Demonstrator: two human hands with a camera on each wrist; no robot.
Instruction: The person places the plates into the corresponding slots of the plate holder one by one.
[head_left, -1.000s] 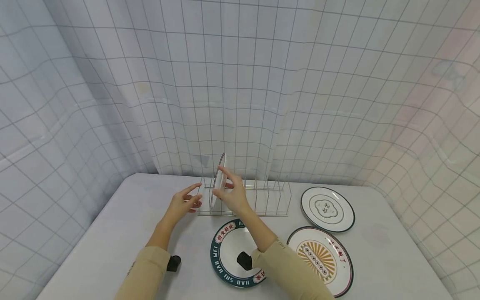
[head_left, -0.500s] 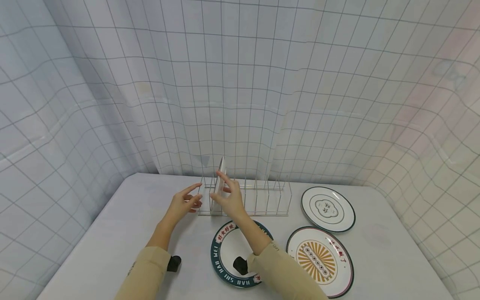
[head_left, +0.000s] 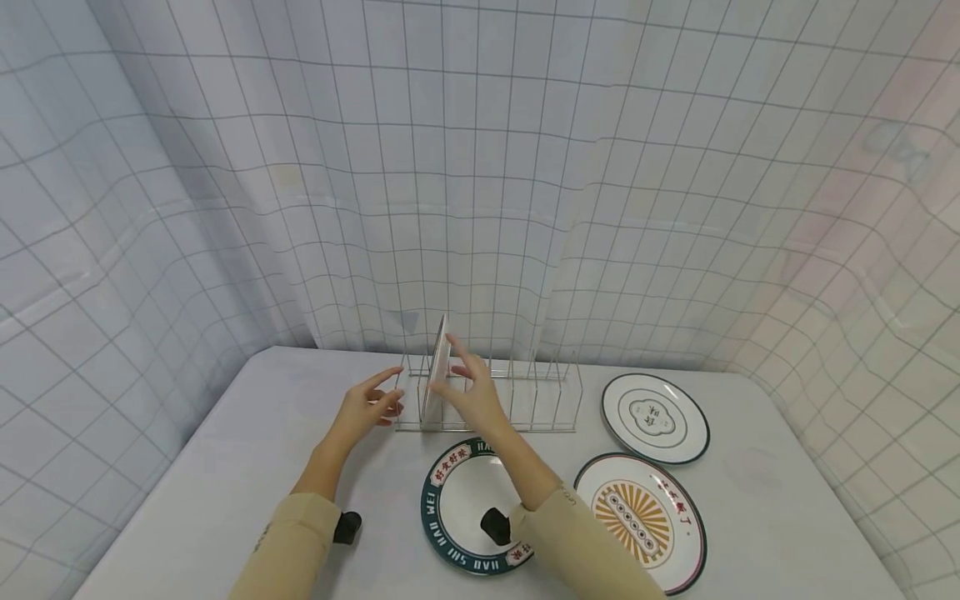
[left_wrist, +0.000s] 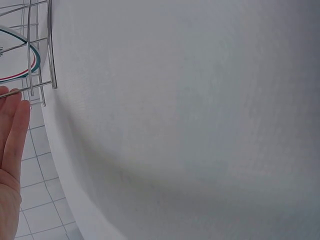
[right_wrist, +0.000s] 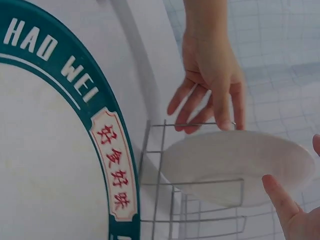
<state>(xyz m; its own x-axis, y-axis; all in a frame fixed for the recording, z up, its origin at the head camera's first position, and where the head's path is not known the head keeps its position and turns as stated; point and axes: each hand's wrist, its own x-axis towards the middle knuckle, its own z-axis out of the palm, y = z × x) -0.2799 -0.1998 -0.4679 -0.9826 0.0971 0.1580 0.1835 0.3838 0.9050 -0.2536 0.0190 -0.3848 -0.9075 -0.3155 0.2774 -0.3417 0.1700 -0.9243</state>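
A white plate (head_left: 437, 375) with a dark rim stands on edge in the wire dish rack (head_left: 532, 396), near its left end. At that end my left hand (head_left: 367, 410) holds the end wire with thumb and fingertips, its fingers (left_wrist: 15, 130) behind the wire in the left wrist view. My right hand (head_left: 474, 396) is at the plate's right face, thumb and index finger spread apart and not curled round it. In the right wrist view a right fingertip (right_wrist: 271, 186) overlaps the plate's pale face (right_wrist: 210, 160).
A teal-rimmed plate (head_left: 432, 508) lies in front of the rack, under the right forearm. To the right lie a sunburst-patterned plate (head_left: 637, 525) and a smaller black-rimmed plate (head_left: 652, 417). A gridded white curtain (head_left: 480, 208) hangs behind the table (head_left: 757, 492).
The plate has dropped slightly lower into the rack. My right hand shifted left with it, then back right and slightly off its face. The left hand has stayed put.
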